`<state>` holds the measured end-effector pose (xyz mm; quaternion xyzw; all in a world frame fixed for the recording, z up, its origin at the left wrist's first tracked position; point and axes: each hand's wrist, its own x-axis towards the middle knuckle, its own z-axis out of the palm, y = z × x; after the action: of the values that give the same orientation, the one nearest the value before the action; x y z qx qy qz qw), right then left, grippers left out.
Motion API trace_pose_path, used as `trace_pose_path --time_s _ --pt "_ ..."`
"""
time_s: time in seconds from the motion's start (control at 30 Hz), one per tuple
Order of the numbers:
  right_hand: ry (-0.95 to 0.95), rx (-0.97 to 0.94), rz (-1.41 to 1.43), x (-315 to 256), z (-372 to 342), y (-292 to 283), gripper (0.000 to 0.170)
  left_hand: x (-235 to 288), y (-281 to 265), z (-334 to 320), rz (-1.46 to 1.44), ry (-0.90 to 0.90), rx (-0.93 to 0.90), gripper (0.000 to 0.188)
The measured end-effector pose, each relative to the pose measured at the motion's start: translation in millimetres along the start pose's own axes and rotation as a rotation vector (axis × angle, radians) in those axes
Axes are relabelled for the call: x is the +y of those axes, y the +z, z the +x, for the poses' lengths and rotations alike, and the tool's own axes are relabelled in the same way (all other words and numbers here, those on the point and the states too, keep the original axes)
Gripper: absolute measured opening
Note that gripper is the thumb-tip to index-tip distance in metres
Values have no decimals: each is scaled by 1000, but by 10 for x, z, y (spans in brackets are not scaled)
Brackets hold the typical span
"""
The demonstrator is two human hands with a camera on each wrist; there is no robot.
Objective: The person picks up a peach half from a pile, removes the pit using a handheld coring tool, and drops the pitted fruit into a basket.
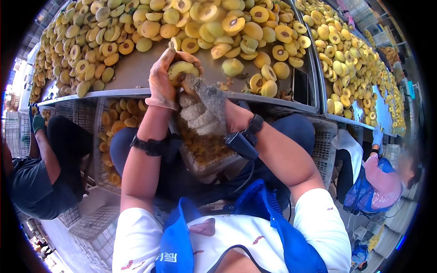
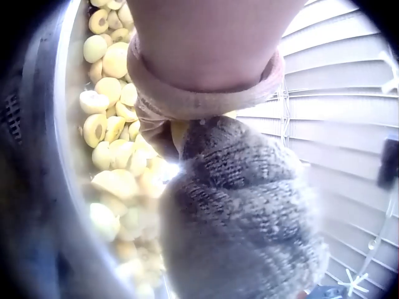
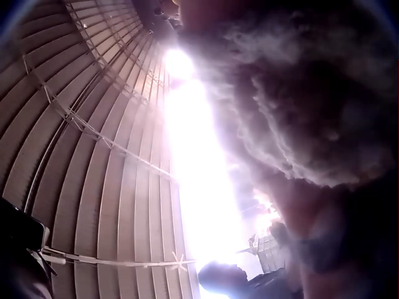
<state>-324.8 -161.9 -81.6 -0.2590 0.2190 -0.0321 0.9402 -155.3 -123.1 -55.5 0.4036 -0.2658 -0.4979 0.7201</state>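
Observation:
In the head view the left hand [image 1: 164, 84], in a thin pale glove, curls round a yellow halved fruit [image 1: 182, 72] above the near edge of a metal table. The right hand [image 1: 205, 107], in a thick grey knitted glove, is up against that fruit with its fingers curled; whether it holds a tool is hidden. In the left wrist view the grey glove [image 2: 243, 205] covers most of the left hand's work, below the pale glove's cuff [image 2: 206, 99]. The right wrist view is dark and blurred, with the grey glove [image 3: 299, 106] at the right.
Many halved fruits [image 1: 168, 29] lie heaped on the metal table [image 1: 136, 73], and more on a second table at the right. Beneath the edge stand crates of fruit [image 1: 120, 118] between and beside the knees. A person sits at the left [image 1: 41, 173], another at the right [image 1: 378, 182].

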Motion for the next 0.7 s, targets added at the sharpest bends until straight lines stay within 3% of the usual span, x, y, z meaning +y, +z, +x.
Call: trace_pose_path --time_s 0.17,0.23,0.33,0.37,0.4,0.47,0.5,0.53,0.6,0.67,0.7 --pt "129 -253 262 73 210 35 43 51 21 21 122 83 -111 46" --pt "361 -775 686 105 274 67 52 59 21 36 53 78 -182 45" --pt "284 -672 586 183 298 117 53 -41 -82 104 -120 184 -295 44" --pt "356 -921 624 249 397 106 54 -95 -94 116 -267 242 -236 37" --pt "366 -922 620 288 382 143 54 -26 68 38 -495 239 -182 30" --pt "260 -895 400 408 281 271 54 82 -46 131 -679 214 -183 24" --pt "80 -765 276 372 207 390 51 136 -259 250 -761 198 -417 26" --pt "95 -778 273 340 199 367 51 326 -214 168 -809 202 -387 20" --pt "245 -702 347 305 193 287 45 561 -317 155 -1312 159 -737 17" --pt "277 -650 453 316 227 274 38 706 -493 90 -1446 179 -791 19" --pt "237 -476 538 317 218 281 36 771 -551 71 -1585 195 -850 22"
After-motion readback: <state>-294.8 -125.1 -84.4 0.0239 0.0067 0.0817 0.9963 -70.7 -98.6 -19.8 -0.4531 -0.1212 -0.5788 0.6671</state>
